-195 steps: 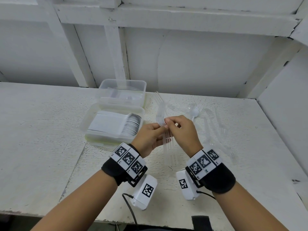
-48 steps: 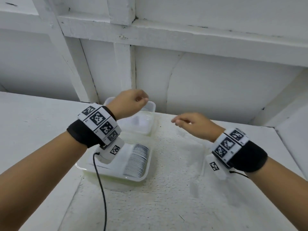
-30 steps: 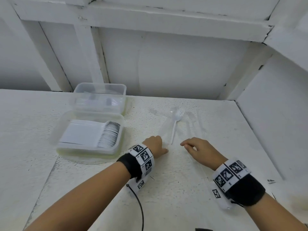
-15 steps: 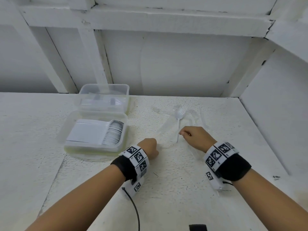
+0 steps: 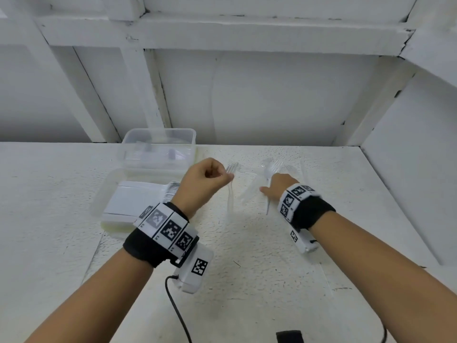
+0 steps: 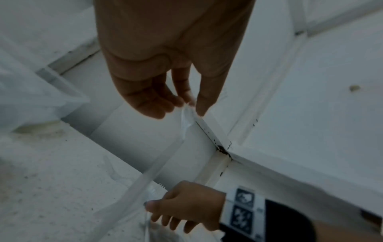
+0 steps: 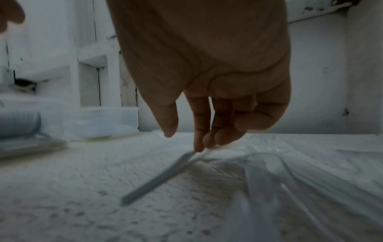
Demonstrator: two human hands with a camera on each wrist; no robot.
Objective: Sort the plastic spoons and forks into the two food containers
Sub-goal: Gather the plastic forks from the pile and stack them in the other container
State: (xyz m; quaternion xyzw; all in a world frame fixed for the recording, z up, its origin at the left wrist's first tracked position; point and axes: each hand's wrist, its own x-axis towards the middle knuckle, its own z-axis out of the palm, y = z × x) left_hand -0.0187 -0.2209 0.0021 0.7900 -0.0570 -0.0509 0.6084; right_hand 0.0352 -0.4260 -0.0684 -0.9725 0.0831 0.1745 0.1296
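Bare bench is left open near the front edge. Leftward passage is blocked by two stacked-side containers; loose forks are scattered behind; walls close the right.

A bare workshop-like corner: rough white-painted bench against white timber-framed wall.

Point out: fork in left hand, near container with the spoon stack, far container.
fork (image 5: 230,191): head view, on its handle below the left hand.
near container (image 5: 108,194): head view, on its left wall.
far container (image 5: 158,131): head view, on its back rim.
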